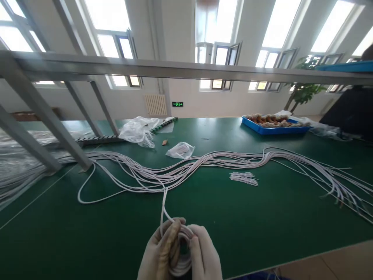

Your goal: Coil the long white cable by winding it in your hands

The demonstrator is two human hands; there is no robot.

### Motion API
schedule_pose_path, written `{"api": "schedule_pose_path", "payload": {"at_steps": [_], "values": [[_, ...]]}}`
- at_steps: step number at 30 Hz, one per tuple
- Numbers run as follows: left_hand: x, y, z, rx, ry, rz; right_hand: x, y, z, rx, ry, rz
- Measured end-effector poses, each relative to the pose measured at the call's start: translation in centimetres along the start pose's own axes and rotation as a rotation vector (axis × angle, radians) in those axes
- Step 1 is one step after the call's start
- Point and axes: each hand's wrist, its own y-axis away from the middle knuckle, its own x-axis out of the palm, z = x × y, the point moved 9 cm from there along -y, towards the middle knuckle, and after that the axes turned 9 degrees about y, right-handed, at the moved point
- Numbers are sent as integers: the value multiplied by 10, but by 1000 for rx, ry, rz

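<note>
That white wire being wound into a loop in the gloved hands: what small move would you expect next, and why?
Probably one more turn round the coil. The left hand and right hand both grip it, and the white wire runs from it, unwound, up to the bundle of wires on the green table.

The work surface is a large table (262, 225) covered in dark green matting, with a grey metal frame (175, 70) running across above it on slanted struts at the left. The far wall (186, 101) is white and carries a row of tall windows (110, 42) admitting bright daylight, with a ribbed radiator (155, 104) and a green exit sign (177, 104) below them. A potted plant (304, 91) stands at the right, and pale tan floor (335, 264) shows at the lower right corner.
</note>
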Motion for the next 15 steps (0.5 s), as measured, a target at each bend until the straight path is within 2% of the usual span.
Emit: {"api": "schedule_pose_path", "payload": {"at_steps": [4,7,12,15], "values": [[5,2,2,-100,90,19,23,-2,-21,246,-472,176],[3,1,1,-129,97,21,33,-2,-22,355,-683,224],[-3,2,-8,-124,-10,61,40,-2,-20,419,-753,261],[-5,-1,-13,-106,-72,74,42,2,-23,397,-603,282]]}}
